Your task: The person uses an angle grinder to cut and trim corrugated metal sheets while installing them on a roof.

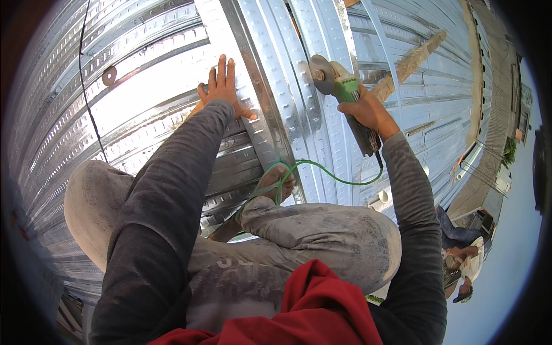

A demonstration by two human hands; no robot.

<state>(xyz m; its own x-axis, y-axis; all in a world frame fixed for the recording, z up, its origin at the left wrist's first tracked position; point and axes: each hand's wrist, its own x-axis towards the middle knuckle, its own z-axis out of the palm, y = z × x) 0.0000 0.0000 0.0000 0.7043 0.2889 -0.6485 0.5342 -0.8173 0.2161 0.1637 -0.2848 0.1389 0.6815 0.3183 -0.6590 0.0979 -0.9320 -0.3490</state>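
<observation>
On the far left, a black cable (83, 75) runs over the ribbed metal sheets (46, 109), with a loose round disc (109, 75) just right of it. My left hand (220, 89) lies palm down, fingers spread, gripping nothing, on the metal. Near the middle is my sandalled foot (282, 181). Farther right, my right hand (368, 110) is wrapped around a green angle grinder (347, 91), its disc pointing left over the sheets. Right beyond it lies a wooden plank (413, 62).
</observation>
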